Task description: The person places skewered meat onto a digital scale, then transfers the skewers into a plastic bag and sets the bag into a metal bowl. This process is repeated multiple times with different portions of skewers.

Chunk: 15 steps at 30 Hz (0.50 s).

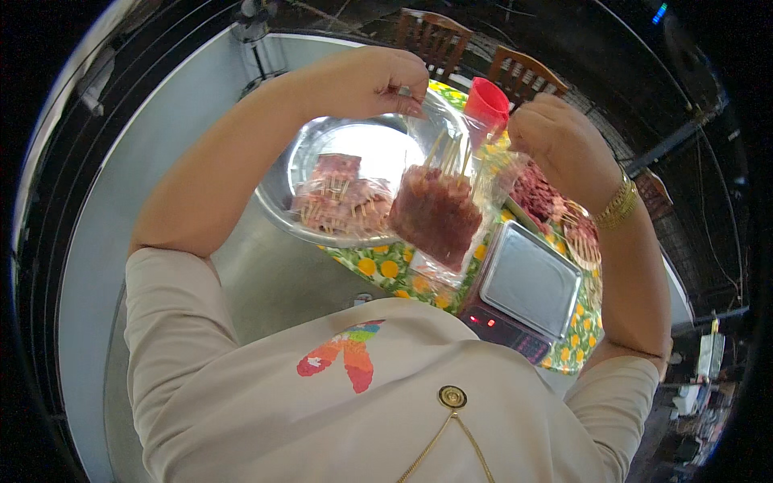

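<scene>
A clear plastic bag of skewered raw meat hangs between my two hands, its wooden sticks pointing up. My left hand pinches one upper corner of the bag. The opposite upper corner is in my right hand, whose fingertips are partly hidden. Behind the bag on the left is a large metal basin. Several bagged bundles of meat skewers lie in it. To the right of the hanging bag stands a digital scale with a bare metal plate and lit red digits.
A tablecloth with a fruit pattern covers the table. Beyond my right hand are a red plastic container, loose raw meat and more meat skewers. Wooden chairs stand past the table, and a fan at the far left.
</scene>
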Tool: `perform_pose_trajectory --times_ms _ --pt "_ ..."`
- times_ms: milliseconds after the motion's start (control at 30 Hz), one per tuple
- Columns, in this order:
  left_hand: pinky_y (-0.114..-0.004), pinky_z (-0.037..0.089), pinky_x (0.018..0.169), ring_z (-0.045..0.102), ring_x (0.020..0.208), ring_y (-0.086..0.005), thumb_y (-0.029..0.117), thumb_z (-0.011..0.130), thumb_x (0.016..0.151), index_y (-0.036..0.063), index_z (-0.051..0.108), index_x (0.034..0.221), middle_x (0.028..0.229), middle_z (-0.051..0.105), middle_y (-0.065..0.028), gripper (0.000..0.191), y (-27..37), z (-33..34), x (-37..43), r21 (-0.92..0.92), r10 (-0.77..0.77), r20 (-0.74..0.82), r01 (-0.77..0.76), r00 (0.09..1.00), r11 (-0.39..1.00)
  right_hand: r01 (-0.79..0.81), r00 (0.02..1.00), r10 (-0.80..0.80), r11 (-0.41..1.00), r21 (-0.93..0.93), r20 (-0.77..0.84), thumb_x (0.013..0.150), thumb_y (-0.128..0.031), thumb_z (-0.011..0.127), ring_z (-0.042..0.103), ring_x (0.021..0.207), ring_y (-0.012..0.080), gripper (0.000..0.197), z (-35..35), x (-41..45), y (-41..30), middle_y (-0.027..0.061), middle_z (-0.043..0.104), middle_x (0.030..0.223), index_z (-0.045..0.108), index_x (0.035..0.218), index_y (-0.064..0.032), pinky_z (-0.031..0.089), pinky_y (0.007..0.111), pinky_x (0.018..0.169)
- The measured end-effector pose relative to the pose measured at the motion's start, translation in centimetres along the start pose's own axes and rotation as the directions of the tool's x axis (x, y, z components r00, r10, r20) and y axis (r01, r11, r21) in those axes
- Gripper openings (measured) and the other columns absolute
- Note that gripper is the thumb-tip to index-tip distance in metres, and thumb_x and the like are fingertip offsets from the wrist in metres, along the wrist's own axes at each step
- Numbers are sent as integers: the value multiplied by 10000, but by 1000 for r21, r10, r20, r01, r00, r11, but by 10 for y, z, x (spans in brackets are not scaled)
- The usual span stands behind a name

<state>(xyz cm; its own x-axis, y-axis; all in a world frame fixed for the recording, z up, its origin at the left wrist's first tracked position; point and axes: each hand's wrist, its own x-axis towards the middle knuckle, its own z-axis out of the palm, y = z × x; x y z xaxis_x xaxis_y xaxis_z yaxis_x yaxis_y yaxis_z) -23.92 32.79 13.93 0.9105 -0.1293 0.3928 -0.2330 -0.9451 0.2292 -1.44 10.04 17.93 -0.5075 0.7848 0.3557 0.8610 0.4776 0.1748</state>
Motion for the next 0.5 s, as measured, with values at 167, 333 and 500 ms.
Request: perform_pose_trajectory --times_ms 167,333,500 --pt "-432 509 770 637 877 -346 103 716 874 29 627 915 922 644 -143 123 -82 19 -37 -50 -128 -40 126 991 991 77 997 -78 991 -106 -5 808 -133 651 617 872 313 50 80 69 43 85 633 829 623 820 -93 509 414 783" --pt "-457 503 753 629 867 -369 47 709 811 30 599 820 883 621 -161 111 -144 101 -57 -17 -164 -154 163 974 987 29 992 -13 992 -126 124 788 -98 644 618 897 281 55 183 69 60 77 618 837 596 814 -94 509 406 793" --pt "-467 508 780 626 883 -386 65 640 818 28 629 814 907 625 -168 39 -167 161 -60 55 -205 -14 206 979 977 -86 954 124 985 -150 271 786 -121 639 618 910 257 57 253 37 40 54 623 843 608 833 -109 518 398 782"
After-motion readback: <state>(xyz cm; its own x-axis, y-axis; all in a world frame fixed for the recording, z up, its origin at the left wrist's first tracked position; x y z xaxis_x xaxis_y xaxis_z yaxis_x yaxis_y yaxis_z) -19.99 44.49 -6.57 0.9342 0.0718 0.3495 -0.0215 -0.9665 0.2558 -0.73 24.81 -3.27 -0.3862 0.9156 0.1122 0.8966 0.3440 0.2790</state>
